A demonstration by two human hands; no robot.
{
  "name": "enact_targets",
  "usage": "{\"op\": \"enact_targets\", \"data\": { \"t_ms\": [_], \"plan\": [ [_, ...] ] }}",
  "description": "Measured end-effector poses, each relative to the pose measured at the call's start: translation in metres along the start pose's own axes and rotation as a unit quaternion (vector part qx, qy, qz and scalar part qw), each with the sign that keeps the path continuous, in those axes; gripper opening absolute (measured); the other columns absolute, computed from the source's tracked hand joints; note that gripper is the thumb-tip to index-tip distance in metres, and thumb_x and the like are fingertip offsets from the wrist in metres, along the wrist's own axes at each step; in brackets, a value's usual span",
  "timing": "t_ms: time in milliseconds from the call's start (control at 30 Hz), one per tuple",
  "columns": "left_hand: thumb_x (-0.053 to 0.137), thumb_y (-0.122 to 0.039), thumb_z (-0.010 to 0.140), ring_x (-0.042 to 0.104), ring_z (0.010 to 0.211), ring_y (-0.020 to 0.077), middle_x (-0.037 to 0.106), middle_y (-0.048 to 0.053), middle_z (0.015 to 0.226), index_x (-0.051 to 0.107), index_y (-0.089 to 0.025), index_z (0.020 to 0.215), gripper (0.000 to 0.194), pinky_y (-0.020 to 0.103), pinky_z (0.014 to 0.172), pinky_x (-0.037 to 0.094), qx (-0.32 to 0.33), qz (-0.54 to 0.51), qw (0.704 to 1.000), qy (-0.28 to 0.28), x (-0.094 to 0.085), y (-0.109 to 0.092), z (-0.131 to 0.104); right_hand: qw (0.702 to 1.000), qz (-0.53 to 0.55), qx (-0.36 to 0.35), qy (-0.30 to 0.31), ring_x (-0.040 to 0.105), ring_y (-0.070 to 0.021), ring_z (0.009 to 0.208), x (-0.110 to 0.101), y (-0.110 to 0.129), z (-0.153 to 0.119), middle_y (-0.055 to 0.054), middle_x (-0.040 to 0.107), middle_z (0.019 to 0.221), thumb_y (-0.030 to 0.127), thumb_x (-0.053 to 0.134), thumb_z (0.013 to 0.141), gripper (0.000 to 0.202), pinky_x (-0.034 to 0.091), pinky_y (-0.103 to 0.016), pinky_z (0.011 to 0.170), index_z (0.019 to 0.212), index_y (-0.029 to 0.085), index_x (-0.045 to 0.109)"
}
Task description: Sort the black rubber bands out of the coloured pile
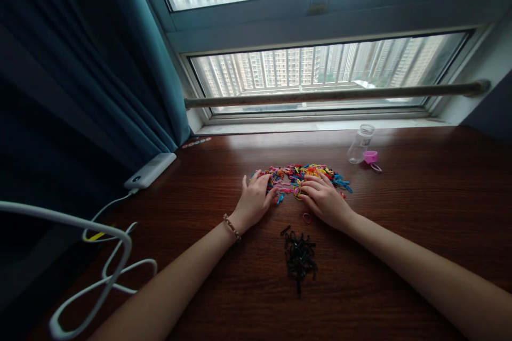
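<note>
A spread-out heap of small colourful bands [291,172] lies on the dark wooden table. My left hand [254,200] rests on the heap's left end, fingers apart, with a beaded bracelet at the wrist. On the right part of the heap lies my right hand [325,200], its fingers spread over the bands. Neither hand visibly grips anything. Nearer to me is a separate pile of black bands [300,257]. One red band [306,218] sits alone between the heap and the black pile. Bands beneath both hands are hidden.
A clear bottle [360,144] stands at the back right beside a pink cap [371,157]. A white power bank [150,170] with a white cable [128,245] is on the left near the blue curtain [120,64]. A window with a rail is behind the table [420,186].
</note>
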State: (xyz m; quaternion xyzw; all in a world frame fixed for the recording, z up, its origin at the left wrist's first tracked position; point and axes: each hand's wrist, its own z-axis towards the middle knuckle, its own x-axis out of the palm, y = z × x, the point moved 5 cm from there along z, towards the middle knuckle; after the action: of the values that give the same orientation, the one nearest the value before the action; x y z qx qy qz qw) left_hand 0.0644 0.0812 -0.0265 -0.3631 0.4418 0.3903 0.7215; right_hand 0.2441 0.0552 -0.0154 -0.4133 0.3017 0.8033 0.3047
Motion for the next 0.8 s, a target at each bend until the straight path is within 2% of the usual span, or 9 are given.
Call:
{"op": "enact_targets", "data": {
  "t_ms": [133,333,467,533,667,733,800],
  "plan": [
    [0.037,-0.035,0.088,0.038,0.120,0.0252,0.056,0.010,0.116,0.049,-0.017,0.113,0.032,0.055,0.102,0.018,0.001,-0.021,1.000,-0.018,-0.005,0.000,0.000,1.000,0.014,-0.005,-0.022,0.053,-0.0196,0.096,-0.005,0.001,0.000,-0.006,0.064,0.089,0.028,0.043,0.088,0.024,0.030,-0.045,0.098,0.083,0.019,0.064],
    [0.040,-0.026,0.088,0.040,0.120,0.0203,0.061,0.003,0.110,0.058,-0.024,0.103,0.023,0.050,0.104,0.015,0.123,-0.090,0.988,-0.004,-0.014,-0.017,-0.002,0.997,0.037,-0.003,-0.060,0.054,-0.0195,0.085,-0.008,-0.002,-0.002,-0.008,0.061,0.082,0.027,0.043,0.088,0.024,0.042,-0.039,0.084,0.077,0.017,0.063],
    [0.042,-0.021,0.087,0.049,0.112,0.0172,0.065,0.002,0.102,0.060,-0.023,0.097,0.021,0.044,0.104,0.021,0.177,-0.146,0.973,-0.007,-0.016,-0.020,-0.004,0.996,0.056,0.016,-0.064,0.055,-0.0184,0.082,-0.007,-0.004,-0.004,-0.008,0.058,0.083,0.024,0.042,0.088,0.024,0.045,-0.035,0.078,0.075,0.017,0.061],
    [0.043,-0.022,0.086,0.054,0.103,0.0165,0.065,0.002,0.097,0.060,-0.022,0.094,0.019,0.041,0.102,0.027,0.154,-0.172,0.972,-0.052,-0.019,-0.013,-0.003,0.995,0.066,0.030,-0.064,0.055,-0.0174,0.080,-0.007,-0.005,-0.004,-0.008,0.057,0.086,0.024,0.041,0.088,0.023,0.046,-0.032,0.075,0.075,0.016,0.060],
    [0.047,-0.024,0.084,0.057,0.090,0.0178,0.063,0.006,0.091,0.060,-0.018,0.091,0.016,0.035,0.087,0.043,0.040,-0.173,0.973,-0.147,-0.022,0.012,0.003,0.994,0.074,0.032,-0.067,0.056,-0.0162,0.079,-0.007,-0.006,-0.004,-0.008,0.057,0.092,0.022,0.040,0.088,0.022,0.047,-0.030,0.075,0.078,0.016,0.059],
    [0.046,-0.022,0.083,0.055,0.092,0.0195,0.062,0.006,0.091,0.060,-0.018,0.091,0.017,0.035,0.085,0.044,0.001,-0.139,0.978,-0.153,-0.022,0.022,0.006,0.995,0.071,0.014,-0.066,0.057,-0.0170,0.082,-0.009,-0.005,-0.002,-0.008,0.058,0.092,0.021,0.040,0.088,0.020,0.047,-0.031,0.076,0.082,0.016,0.059],
    [0.043,-0.018,0.083,0.053,0.098,0.0204,0.062,0.006,0.096,0.060,-0.018,0.095,0.021,0.038,0.089,0.041,-0.004,-0.110,0.985,-0.131,-0.019,0.025,0.008,0.996,0.061,-0.009,-0.065,0.056,-0.0188,0.086,-0.012,-0.003,0.001,-0.008,0.061,0.092,0.019,0.042,0.087,0.018,0.046,-0.034,0.080,0.087,0.017,0.059]
  ]
}}
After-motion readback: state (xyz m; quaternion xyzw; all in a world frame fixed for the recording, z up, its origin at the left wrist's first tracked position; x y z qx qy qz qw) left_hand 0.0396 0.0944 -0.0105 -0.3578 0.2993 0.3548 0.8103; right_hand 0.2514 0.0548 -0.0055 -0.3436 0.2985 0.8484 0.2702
